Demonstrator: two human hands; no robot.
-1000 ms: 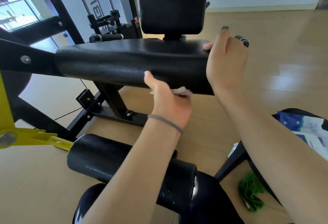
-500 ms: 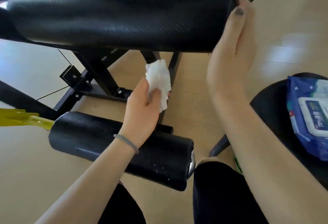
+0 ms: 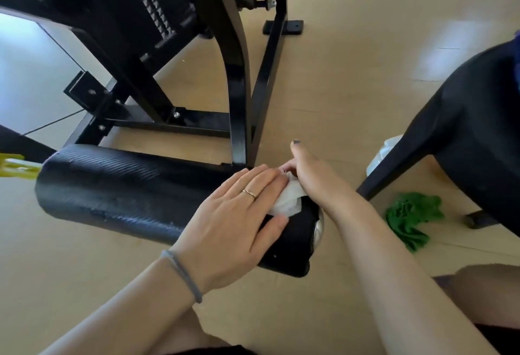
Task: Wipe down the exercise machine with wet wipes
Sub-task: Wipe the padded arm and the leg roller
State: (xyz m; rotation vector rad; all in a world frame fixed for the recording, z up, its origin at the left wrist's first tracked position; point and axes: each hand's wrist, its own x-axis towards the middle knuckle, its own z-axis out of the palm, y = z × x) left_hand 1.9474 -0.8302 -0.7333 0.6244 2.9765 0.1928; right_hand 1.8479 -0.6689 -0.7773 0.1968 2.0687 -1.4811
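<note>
Wipe [image 3: 289, 200]: we see it on the right end of the lower roller [image 3: 126, 186].
Left hand [image 3: 236, 222]: flat on the wipe, fingers straight.
Right hand [image 3: 312, 177]: touches the wipe; we cannot tell its grasp.
Floor: green cloth [image 3: 410, 219] beside the stool [image 3: 472, 135].

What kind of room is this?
Probably a gym or home workout room. There is a black metal machine frame, a padded roller being wiped by the left hand, and a bare wooden floor.
</note>
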